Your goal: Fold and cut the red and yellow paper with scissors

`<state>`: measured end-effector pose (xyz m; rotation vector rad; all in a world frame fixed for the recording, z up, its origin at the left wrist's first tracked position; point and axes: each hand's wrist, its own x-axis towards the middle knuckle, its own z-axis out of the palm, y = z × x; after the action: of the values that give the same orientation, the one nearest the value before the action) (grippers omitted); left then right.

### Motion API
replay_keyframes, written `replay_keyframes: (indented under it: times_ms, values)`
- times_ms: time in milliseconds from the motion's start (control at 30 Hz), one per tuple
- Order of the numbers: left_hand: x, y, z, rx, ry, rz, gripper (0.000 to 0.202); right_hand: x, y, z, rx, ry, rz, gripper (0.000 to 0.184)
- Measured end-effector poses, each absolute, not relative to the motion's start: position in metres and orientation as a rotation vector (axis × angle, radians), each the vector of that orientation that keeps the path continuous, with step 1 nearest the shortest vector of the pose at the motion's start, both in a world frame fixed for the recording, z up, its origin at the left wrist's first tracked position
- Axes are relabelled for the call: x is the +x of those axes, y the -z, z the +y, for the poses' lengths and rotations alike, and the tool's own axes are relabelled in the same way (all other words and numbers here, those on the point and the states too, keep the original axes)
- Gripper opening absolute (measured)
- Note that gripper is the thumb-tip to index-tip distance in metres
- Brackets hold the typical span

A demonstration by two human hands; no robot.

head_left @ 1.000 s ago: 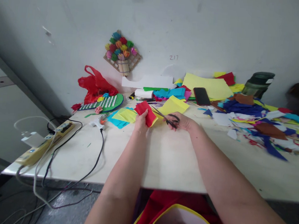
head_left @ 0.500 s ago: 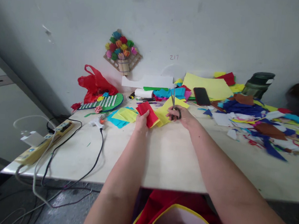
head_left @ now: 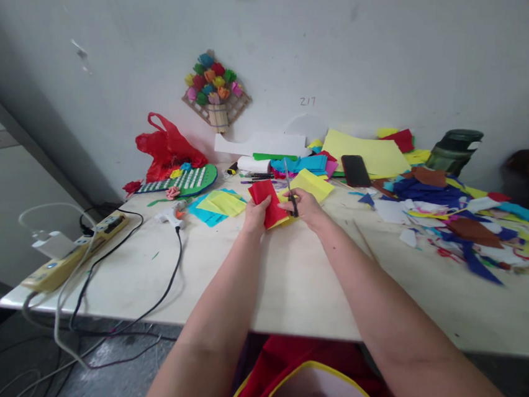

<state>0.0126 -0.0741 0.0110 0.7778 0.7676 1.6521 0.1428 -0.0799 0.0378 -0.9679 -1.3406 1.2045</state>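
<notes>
My left hand (head_left: 256, 215) is closed on a piece of red paper (head_left: 272, 212), with a yellow sheet showing under its lower edge. In my right hand (head_left: 305, 206) is a pair of scissors (head_left: 288, 179) with black handles, blades pointing up and away from me. The fingers of that hand are at the right edge of the red paper. Behind it a folded yellow paper (head_left: 315, 183) lies on the table. To the left, another yellow sheet (head_left: 224, 203) rests on blue paper (head_left: 211, 218).
A glue gun (head_left: 173, 216) with its cable and a power strip (head_left: 71, 261) lie at left. A green board (head_left: 195, 182) and red plastic bag (head_left: 169, 149) are behind. A phone (head_left: 355, 171), heaped paper scraps (head_left: 472, 228) and a dark bottle (head_left: 453, 153) are at right.
My right hand has moved left with the scissors, up to the red paper. The scissor blades look closer together. A thin stick beside my right forearm now shows.
</notes>
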Motion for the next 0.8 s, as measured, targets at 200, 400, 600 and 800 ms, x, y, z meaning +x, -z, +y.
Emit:
replay_keyframes:
  times_ms: [200,400,600,800]
  values:
    - [0.0158,-0.0104,-0.0746,0.766,-1.633,0.801,0.034,0.1381,-0.0388,-0.0814,-1.05,-1.134,-1.356,0.041]
    - [0.0148,-0.0104,-0.0744,0.77,-1.634,0.811,0.035,0.1414,-0.0445,-0.0861,-1.083,-1.17,-1.312,0.036]
    - [0.0159,-0.0094,-0.074,0.783,-1.632,0.826,0.036,0.1401,-0.0356,-0.0782,-1.089,-1.102,-1.356,0.042]
    - [0.0179,-0.0124,-0.077,0.708,-1.624,0.804,0.03,0.1366,-0.0374,-0.0792,-1.128,-1.038,-1.355,0.037]
